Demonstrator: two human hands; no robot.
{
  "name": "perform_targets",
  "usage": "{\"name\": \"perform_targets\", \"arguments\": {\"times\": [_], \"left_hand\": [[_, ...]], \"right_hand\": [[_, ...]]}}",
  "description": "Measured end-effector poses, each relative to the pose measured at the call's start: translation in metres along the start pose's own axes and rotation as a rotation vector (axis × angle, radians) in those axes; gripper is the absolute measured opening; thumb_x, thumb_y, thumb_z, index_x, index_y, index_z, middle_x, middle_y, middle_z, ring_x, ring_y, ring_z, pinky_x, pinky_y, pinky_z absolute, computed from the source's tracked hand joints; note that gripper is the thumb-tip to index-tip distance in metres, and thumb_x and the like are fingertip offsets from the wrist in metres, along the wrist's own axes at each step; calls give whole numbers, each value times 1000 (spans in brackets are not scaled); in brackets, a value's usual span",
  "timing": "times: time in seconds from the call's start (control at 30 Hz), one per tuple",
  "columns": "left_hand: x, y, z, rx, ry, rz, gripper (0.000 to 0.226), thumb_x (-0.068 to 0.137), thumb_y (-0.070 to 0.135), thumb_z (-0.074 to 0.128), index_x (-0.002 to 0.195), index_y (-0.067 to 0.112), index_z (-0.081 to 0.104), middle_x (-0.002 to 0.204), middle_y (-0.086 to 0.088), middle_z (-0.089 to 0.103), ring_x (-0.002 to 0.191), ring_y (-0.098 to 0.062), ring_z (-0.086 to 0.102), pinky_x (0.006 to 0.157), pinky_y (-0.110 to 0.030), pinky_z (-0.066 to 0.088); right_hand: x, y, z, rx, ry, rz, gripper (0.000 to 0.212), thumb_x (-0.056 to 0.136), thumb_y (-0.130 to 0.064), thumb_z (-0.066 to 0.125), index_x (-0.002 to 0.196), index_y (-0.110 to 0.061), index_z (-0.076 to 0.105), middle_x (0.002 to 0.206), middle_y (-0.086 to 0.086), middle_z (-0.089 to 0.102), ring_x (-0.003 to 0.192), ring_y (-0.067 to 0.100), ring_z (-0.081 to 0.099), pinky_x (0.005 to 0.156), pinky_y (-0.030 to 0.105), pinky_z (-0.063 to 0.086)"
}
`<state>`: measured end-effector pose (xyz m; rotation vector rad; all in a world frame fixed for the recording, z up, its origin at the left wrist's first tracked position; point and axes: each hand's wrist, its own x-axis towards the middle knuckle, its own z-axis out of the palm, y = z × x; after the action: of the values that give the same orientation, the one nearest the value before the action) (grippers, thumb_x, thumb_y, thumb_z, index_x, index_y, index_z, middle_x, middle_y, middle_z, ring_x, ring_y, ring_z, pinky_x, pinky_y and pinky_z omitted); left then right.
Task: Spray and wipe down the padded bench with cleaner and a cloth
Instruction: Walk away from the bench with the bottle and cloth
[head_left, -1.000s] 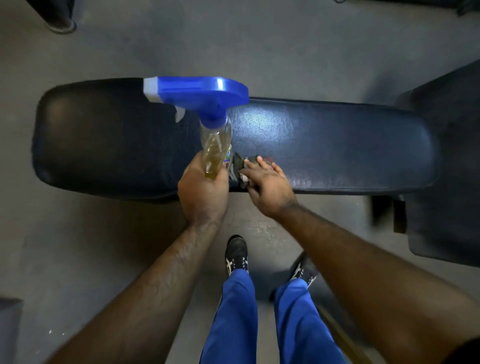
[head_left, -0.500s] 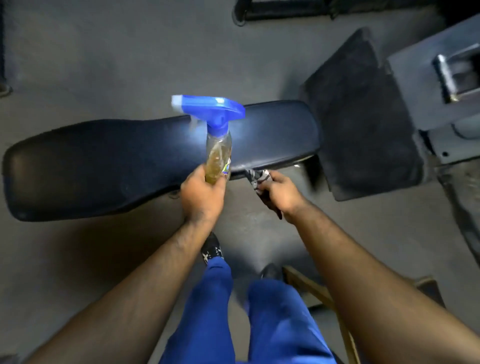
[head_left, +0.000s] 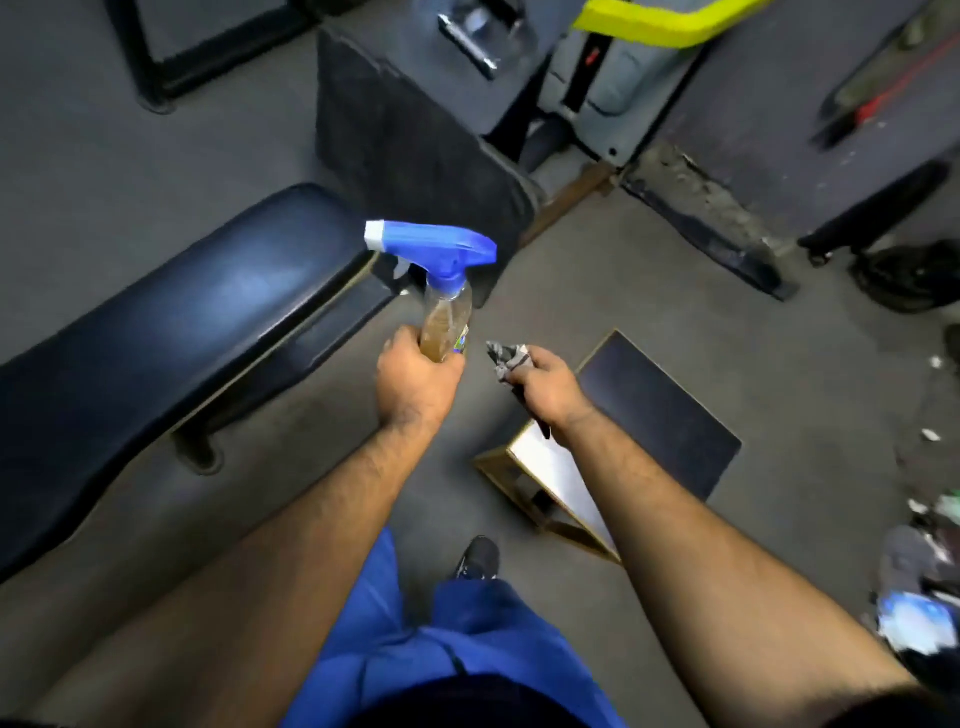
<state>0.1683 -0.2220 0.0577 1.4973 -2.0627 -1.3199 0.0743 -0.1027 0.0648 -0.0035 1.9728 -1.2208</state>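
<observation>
Padded bench off to my left, both hands clear of it.

The padded bench (head_left: 171, 332) runs long from lower left up to its end beside the spray bottle (head_left: 441, 291). My left hand (head_left: 415, 382), nearer that end, is wrapped round the bottle's base, nozzle aimed at the bench. Right of the bottle, my right hand (head_left: 545, 387) is bunched round the cloth (head_left: 506, 356), farther off over the floor by a small wooden stool (head_left: 540, 467).

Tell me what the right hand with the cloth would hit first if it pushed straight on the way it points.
The right hand, gripping the cloth, points up and left toward the spray bottle in the left hand. It would likely meet that bottle first, before the padded bench, though depth is hard to judge.
</observation>
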Motion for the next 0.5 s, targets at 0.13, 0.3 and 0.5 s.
{"name": "perform_targets", "arguments": {"times": [0.13, 0.3, 0.5], "left_hand": [[-51, 23, 61, 52, -96, 104, 31, 74, 33, 77, 90, 15, 58, 93, -11, 67, 90, -34, 61, 73, -36, 44], [-103, 21, 128, 156, -363, 217, 36, 78, 29, 73, 106, 12, 60, 101, -12, 64, 95, -33, 61, 79, -34, 46], [-127, 15, 186, 258, -472, 254, 37, 80, 29, 71, 113, 14, 61, 107, -12, 58, 98, -34, 59, 83, -34, 45]], "right_hand": [[-21, 52, -88, 19, 99, 74, 21, 90, 12, 50, 94, -7, 58, 72, 0, 54, 45, -5, 48, 44, 6, 35], [-45, 117, -164, 72, 215, 158, 24, 90, 15, 49, 96, -7, 58, 86, 4, 64, 64, 1, 57, 58, 8, 43], [-28, 186, -204, -31, 321, 196, 15, 85, -13, 59, 79, -27, 61, 86, -1, 68, 85, 21, 62, 92, 42, 52]]}}
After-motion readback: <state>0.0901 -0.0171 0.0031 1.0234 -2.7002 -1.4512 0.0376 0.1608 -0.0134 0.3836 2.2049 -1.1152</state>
